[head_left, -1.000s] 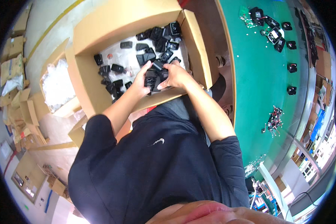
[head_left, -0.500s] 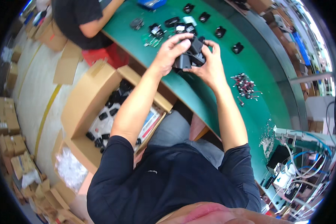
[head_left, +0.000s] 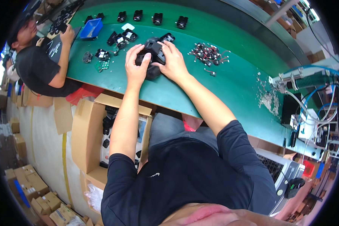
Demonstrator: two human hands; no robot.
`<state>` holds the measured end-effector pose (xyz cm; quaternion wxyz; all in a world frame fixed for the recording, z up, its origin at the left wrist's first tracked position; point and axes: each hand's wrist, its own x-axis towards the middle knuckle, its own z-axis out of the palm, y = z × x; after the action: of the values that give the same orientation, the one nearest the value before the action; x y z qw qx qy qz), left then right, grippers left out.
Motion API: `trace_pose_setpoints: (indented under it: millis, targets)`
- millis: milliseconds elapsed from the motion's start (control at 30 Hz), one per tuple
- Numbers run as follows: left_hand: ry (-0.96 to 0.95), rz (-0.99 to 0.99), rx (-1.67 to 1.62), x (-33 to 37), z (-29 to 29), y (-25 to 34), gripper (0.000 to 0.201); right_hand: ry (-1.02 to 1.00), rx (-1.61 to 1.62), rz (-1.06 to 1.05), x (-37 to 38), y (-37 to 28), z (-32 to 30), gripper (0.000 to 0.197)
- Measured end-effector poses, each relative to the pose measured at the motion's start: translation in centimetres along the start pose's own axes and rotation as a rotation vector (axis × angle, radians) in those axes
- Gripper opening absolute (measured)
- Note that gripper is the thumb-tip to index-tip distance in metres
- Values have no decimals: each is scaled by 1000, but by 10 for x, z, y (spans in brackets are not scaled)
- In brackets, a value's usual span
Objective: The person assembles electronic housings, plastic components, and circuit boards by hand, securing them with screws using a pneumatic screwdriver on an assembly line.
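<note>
Both of my hands are closed round a cluster of black plastic housings (head_left: 153,46) over the green table, close to its near edge. My left hand (head_left: 136,67) grips the cluster from the left, its thumb pressed on top. From the right, my right hand (head_left: 173,64) clasps it with bent fingers and the thumb underneath. Just beyond my right fingers lies an open black housing (head_left: 167,37). How the held pieces join is partly hidden by my fingers. Left of my hands are more open black housings (head_left: 120,39) and small green circuit boards (head_left: 101,66).
Black units (head_left: 157,19) stand along the table's far side. A pile of wired connectors (head_left: 207,54) and scattered small pale parts (head_left: 269,98) lie rightward, near a machine with hoses (head_left: 309,83). A blue tray (head_left: 91,28), a co-worker (head_left: 41,66) and an open carton (head_left: 87,137) are leftward.
The view has swung, so the table and my hands sit differently in the picture and more of the co-worker shows. My hands keep hold of the black housings, which are turned differently.
</note>
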<state>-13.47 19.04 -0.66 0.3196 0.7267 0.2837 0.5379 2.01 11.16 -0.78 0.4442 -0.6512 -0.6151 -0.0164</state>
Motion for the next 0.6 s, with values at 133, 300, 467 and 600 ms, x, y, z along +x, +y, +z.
trace_pose_setpoints:
  millis: [133,300,467,600]
  targets:
    - [-29,199,209,-5,2,2,60,22,-73,32,-4,-2,10,85]
    - [-57,133,298,-8,-1,3,69,-47,-193,-37,-13,-14,-9,88]
    - [46,-42,216,-8,1,3,64,-21,-135,-117,-32,-12,-81,49]
    - [79,-20,196,-9,-10,-7,56,0,-241,189,-83,28,-146,33]
